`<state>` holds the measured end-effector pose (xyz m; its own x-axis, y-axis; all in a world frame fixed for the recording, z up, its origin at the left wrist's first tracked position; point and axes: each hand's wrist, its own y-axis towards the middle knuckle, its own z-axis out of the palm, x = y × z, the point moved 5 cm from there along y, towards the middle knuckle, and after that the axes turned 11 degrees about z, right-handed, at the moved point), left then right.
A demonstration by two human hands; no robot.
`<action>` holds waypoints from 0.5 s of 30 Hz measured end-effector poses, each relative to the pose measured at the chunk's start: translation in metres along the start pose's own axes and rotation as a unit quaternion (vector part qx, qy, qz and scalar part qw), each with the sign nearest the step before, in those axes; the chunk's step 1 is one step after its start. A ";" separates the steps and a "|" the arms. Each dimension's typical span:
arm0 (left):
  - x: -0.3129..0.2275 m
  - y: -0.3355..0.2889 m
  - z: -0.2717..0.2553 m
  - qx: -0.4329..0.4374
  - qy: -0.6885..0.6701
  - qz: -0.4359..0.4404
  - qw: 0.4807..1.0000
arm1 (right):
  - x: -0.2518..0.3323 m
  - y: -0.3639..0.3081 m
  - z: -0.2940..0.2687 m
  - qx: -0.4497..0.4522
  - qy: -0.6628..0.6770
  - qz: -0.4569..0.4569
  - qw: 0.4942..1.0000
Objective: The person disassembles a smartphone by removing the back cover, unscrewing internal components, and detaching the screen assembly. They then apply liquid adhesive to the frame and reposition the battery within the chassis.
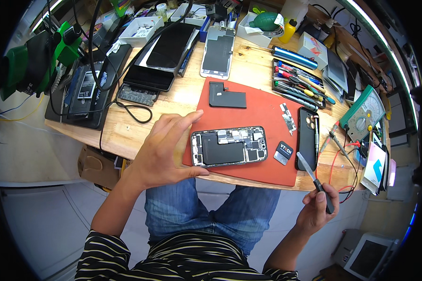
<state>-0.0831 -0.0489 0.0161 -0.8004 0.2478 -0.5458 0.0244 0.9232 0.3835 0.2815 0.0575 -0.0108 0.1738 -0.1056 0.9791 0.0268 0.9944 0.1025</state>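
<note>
An opened smartphone lies on an orange-red mat, its black battery and circuit parts exposed. My left hand is at its left end, thumb and fingers spread wide around the corners, with a gap that looks free of contact. In my right hand, near the mat's lower right corner, is a thin-bladed knife with a dark handle, its blade pointing up and left. Beyond the phone rests a loose black L-shaped battery. A small black-and-grey card and a slim circuit board lie to its right.
A black phone case stands beside the mat, with a tool tray behind it. A green analog multimeter with red and black leads is at right. Phones, a screen panel and dangling cables occupy the far and left sides.
</note>
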 end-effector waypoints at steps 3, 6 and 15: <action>0.001 -0.002 0.006 0.000 -0.027 0.018 0.999 | 0.008 0.014 0.006 -0.026 -0.057 -0.011 0.998; 0.003 -0.002 0.010 0.002 -0.034 0.006 0.999 | 0.015 0.030 0.012 -0.046 -0.131 -0.034 0.990; 0.010 0.005 0.008 -0.001 -0.093 0.030 0.995 | 0.007 0.050 0.012 -0.071 -0.304 -0.127 0.942</action>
<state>-0.0862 -0.0395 0.0060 -0.6726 0.3533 -0.6502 0.0683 0.9045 0.4209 0.2721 0.1061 0.0035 -0.4504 -0.2715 0.8505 0.1311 0.9222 0.3639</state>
